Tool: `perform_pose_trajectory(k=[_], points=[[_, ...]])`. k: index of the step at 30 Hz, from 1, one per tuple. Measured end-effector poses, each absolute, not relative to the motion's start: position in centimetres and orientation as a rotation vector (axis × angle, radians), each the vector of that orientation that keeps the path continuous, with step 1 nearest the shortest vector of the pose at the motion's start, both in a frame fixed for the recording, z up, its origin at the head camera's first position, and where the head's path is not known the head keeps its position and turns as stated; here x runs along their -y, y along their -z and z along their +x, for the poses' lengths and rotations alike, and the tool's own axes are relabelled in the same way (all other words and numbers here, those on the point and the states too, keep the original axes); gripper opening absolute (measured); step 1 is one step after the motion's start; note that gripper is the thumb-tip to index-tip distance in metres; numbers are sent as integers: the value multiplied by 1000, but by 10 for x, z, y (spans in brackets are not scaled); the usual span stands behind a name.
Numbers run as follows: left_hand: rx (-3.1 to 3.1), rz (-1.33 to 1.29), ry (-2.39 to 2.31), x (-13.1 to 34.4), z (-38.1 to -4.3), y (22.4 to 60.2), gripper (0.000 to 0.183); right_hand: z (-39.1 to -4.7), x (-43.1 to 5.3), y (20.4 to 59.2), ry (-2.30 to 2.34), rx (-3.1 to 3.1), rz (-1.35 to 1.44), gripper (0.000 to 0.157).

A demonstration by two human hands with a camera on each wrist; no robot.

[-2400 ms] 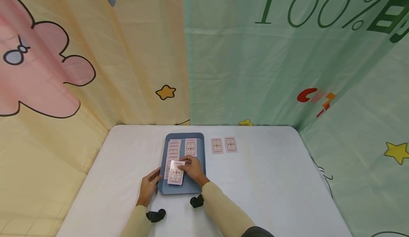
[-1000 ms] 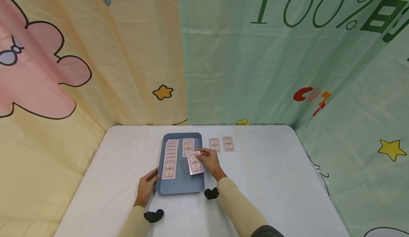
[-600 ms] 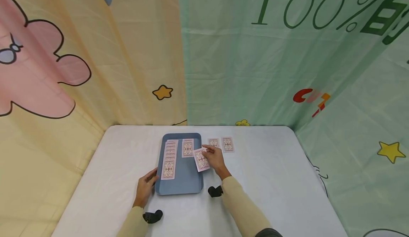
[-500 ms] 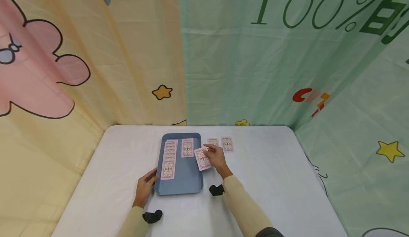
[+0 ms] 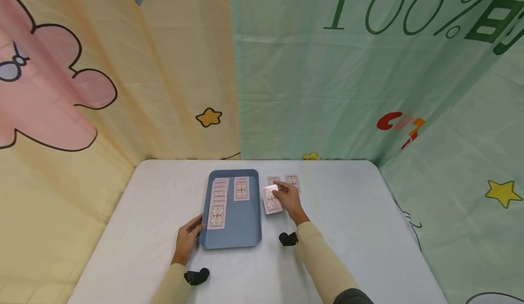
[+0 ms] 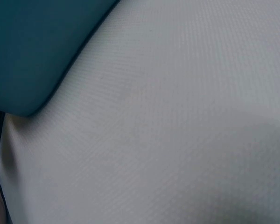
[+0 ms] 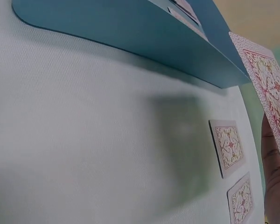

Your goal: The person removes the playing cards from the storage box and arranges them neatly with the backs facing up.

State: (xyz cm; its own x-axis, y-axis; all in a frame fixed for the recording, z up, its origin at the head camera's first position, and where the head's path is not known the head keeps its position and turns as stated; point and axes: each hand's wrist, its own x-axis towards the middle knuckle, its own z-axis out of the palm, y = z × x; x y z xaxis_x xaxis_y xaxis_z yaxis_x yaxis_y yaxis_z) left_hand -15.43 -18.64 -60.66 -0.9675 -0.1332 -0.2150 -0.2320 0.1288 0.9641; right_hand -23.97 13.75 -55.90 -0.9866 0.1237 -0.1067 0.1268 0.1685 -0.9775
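Observation:
In the head view my right hand (image 5: 288,199) pinches a playing card (image 5: 272,200) by its upper right corner, just right of the blue-grey tray (image 5: 233,240). The card's patterned red back shows. In the right wrist view this card (image 7: 266,81) is held above the table, its shadow on the cloth. My left hand (image 5: 187,240) touches the tray's left edge, its fingers fairly straight. On the tray, an overlapping column of cards (image 5: 217,215) lies at the left, and a short pile of cards (image 5: 241,189) at the upper right.
Two face-down cards, one left (image 7: 228,144) and one right (image 7: 241,200), lie on the white table beyond the tray's right side. White cloth (image 5: 348,231) covers the table. Patterned curtains (image 5: 303,90) hang behind and beside it.
My right hand has carried the card rightward, from over the tray's lower left column to beyond its right rim. My left hand has stayed at the tray's left edge.

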Motion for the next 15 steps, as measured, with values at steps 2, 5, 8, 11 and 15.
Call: perform_pose_trajectory(k=[2,5,8,11,15], points=[[-2295,-380,-1988,187,-155,606,44,-241,-141,559,1999,-2403,261,34],[-2294,-382,-1978,188,-154,606,44,-243,-147,560,1982,-2402,283,34],[-2298,-381,-1970,188,-154,605,44,-246,-152,561,1972,-2386,313,34],[-2289,-383,-1979,188,-155,605,44,-249,-156,562,1965,-2381,347,34],[-2283,-387,-1985,186,-155,605,44,-253,-164,565,1955,-2378,396,34]])
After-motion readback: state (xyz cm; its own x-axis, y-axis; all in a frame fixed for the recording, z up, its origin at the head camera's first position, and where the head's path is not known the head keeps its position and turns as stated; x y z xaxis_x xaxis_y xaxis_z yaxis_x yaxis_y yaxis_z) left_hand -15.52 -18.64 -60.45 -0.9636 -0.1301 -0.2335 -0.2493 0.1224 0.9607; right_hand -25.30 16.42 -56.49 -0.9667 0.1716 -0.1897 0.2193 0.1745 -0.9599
